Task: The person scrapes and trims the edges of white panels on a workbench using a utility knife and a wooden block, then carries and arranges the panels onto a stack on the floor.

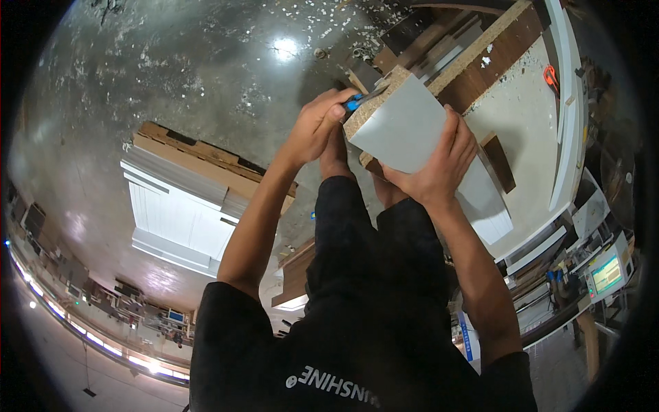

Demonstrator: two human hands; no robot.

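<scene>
My left hand (317,127) is closed round a blue utility knife (353,104). The knife's tip meets the raw chipboard edge of a white-faced board (405,127), on the side toward my left. My right hand (443,161) grips the same board from the opposite side, its fingers bent over the far edge and its thumb at the near edge. The board is held tilted in front of my legs, above the right side of the work area. The fingers of my left hand partly hide the knife's handle.
A pale worktop (532,123) at the right bears a long brown chipboard strip (491,58), a small brown block (498,161) and an orange-handled tool (550,77). A stack of white panels (178,213) lies on the left. White scraps litter the floor (206,75). A lit screen (607,273) stands lower right.
</scene>
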